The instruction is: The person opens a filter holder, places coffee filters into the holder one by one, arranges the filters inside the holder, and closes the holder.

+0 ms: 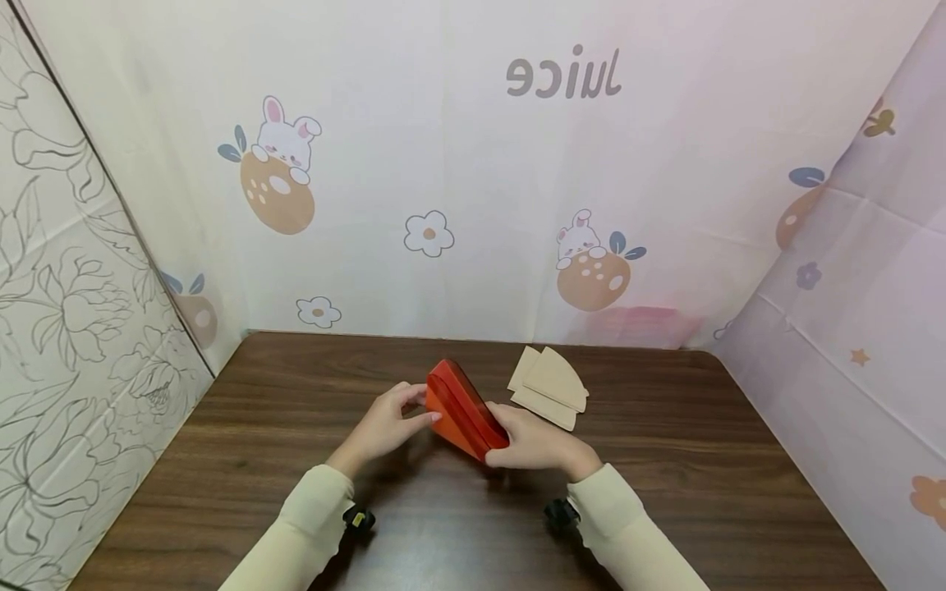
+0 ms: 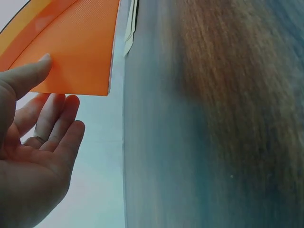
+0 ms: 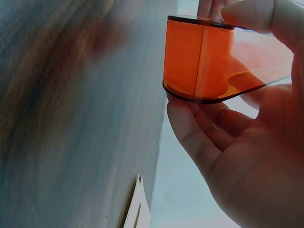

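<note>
A see-through orange-red, wedge-shaped coffee filter holder (image 1: 460, 410) is held tilted above the table between both hands. The left hand (image 1: 386, 427) pinches its left corner. In the left wrist view the thumb lies on the flat orange face of the holder (image 2: 85, 61), and the other fingers are loosely bent at and below its edge. The right hand (image 1: 535, 443) grips the opposite end. In the right wrist view that hand's thumb and fingers span the curved, dark-rimmed wall of the holder (image 3: 197, 59). Whether anything is inside cannot be made out.
Several tan fan-shaped paper coffee filters (image 1: 556, 384) lie overlapped on the dark wooden table (image 1: 665, 476), beyond the right hand. A printed curtain (image 1: 480, 164) hangs along the back edge. Black wrist cameras (image 1: 359, 519) sit under the cream sleeves.
</note>
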Motion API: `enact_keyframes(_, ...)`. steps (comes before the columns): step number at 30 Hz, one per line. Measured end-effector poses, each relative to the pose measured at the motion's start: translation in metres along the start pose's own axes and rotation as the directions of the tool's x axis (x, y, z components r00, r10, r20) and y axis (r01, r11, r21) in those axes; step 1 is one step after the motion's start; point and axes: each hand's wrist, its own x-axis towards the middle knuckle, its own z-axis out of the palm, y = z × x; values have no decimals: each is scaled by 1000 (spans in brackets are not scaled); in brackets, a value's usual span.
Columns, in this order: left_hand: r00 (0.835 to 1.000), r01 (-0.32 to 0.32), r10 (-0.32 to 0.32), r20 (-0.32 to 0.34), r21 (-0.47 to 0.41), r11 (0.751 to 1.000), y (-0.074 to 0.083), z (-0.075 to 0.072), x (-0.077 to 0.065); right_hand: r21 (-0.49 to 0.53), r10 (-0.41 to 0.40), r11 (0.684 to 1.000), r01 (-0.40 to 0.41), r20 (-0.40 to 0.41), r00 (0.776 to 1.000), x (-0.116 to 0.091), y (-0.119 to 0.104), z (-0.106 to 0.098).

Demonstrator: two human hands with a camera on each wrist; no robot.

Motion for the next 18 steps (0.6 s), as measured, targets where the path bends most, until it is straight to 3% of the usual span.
enact_keyframes(12,999,-20,22,23,-85,996,-8,3,-4,-26,-14,1000,15,28,1000,-2,1,-4)
enact_keyframes(18,995,-3,21,96,-186,983,-9,2,-7,-29,-15,999,16,30,999,-3,1,-4)
